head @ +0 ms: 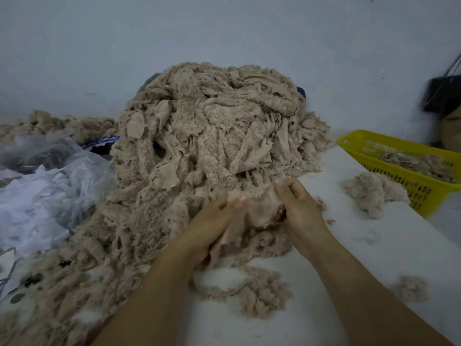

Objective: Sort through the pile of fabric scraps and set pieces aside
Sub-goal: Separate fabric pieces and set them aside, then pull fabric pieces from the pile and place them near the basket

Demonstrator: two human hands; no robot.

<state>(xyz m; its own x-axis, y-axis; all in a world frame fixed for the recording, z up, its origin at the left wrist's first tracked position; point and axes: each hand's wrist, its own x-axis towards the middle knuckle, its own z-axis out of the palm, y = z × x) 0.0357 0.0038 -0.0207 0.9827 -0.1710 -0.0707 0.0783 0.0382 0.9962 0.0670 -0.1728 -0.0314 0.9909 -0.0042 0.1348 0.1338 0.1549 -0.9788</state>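
A big pile of beige fleece scraps [212, 126] rises against the wall and spills toward me on the left. At its front edge both my hands hold one beige scrap [259, 211], smooth side up. My left hand [212, 226] grips its left side with the thumb on top. My right hand [299, 206] pinches its upper right edge. A small clump of scraps [374, 193] lies apart to the right, beside a yellow basket [409, 181] that holds more scraps.
Clear plastic bags with white material [45, 186] lie at the left. Loose fluff [259, 295] and another tuft [411, 288] sit on the white table [374, 245] near me. A dark bag [444, 96] hangs at the right wall.
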